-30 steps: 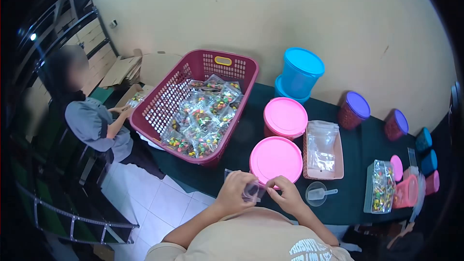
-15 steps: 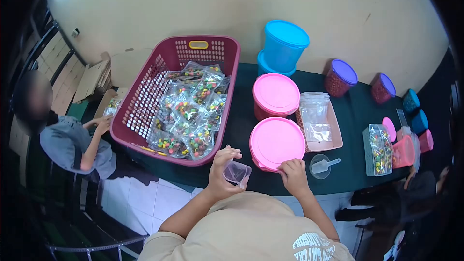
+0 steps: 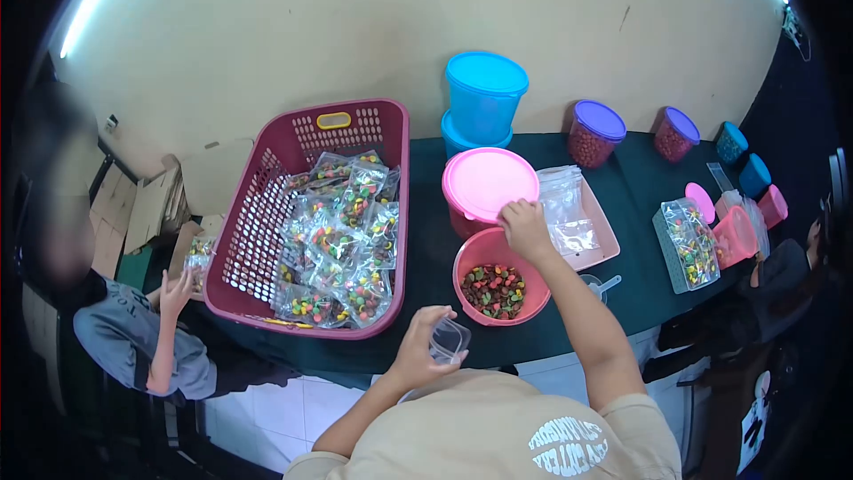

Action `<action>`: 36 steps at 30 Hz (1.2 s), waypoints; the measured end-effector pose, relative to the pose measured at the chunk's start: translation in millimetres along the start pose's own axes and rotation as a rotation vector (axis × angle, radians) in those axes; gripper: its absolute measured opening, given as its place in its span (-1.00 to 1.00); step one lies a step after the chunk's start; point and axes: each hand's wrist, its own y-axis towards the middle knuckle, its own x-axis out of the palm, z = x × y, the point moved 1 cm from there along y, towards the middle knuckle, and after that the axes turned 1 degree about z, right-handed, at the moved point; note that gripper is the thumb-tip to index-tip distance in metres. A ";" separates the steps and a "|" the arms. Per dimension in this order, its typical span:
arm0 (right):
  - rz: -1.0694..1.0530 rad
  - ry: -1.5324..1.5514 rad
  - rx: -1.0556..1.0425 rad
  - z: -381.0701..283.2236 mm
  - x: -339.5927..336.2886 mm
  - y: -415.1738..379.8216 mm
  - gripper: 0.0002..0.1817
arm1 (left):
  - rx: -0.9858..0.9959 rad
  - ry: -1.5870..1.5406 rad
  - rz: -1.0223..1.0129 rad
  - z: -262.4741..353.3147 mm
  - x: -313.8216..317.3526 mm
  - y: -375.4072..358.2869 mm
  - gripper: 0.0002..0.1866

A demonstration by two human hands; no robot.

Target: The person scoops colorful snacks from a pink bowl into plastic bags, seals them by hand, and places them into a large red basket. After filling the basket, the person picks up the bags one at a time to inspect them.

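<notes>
My left hand [image 3: 421, 348] is closed round a small clear plastic cup [image 3: 449, 340], left of and below an uncovered pink tub [image 3: 466, 253]. Inside that tub lie many small red, green and brown candies [image 3: 494, 292]. My right hand [image 3: 526, 224] reaches over the tub, its fingers closed on the near edge of a pink lid [image 3: 490, 183]. This lid lies over the second pink tub [image 3: 460, 222] behind. Whether one lid or two are stacked there, I cannot tell.
A maroon basket [image 3: 402, 240] holds candy packets at left. Blue tubs [image 3: 484, 98] stand behind; a tray [image 3: 607, 227] of clear bags and a scoop [image 3: 610, 284] lie right. Another green basket [image 3: 673, 258] is farther right. People [image 3: 160, 338] are at both sides.
The near pink tub's lid has come off, showing the candies. My right hand has moved back with the lid's edge. The view has shifted, and the left person's hand is raised.
</notes>
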 end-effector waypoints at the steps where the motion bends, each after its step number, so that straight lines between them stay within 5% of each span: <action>1: -0.035 -0.028 -0.009 7.3 9.6 9.9 -0.91 | -0.031 -0.002 -0.032 -0.7 0.8 -1.3 -0.15; 6: -0.170 -0.052 -0.004 25.7 31.9 23.0 -0.82 | -0.163 -0.032 -0.095 -4.9 7.5 -5.6 -0.19; 10: -0.068 0.092 0.156 29.0 -3.4 -5.3 -0.50 | -0.290 -0.062 -0.054 -11.8 12.8 -8.9 -0.22; 14: 0.010 0.122 0.435 65.2 -66.8 -92.9 -0.51 | -0.468 -0.094 0.134 -14.5 24.6 -14.4 -0.28; 16: -0.022 -0.118 0.550 94.1 -86.8 -150.9 -0.49 | -0.565 -0.123 0.290 -20.7 37.2 -17.2 -0.29; 18: -0.243 -0.146 0.811 113.5 -96.2 -197.3 -0.37 | -0.698 -0.187 0.397 -27.0 50.6 -14.6 -0.31; 20: -0.321 -0.153 0.853 118.0 -98.1 -223.7 -0.35 | -0.690 -0.179 0.444 -37.1 62.1 -7.1 -0.32; 24: -0.149 0.159 0.901 168.2 -64.5 -270.7 -0.35 | -1.063 -0.514 0.470 -57.7 83.6 10.9 -0.40; 28: -0.041 0.582 1.105 192.4 -36.3 -278.7 -0.52 | -1.078 -0.563 0.490 -54.5 94.4 26.7 -0.49; 32: -0.074 0.540 1.019 206.0 -30.5 -284.1 -0.59 | -0.946 -0.568 0.584 -60.2 112.6 21.7 -0.53; 36: -0.270 0.644 1.169 214.1 -34.5 -286.2 -0.79 | -0.827 -0.524 0.601 -41.9 128.0 25.6 -0.56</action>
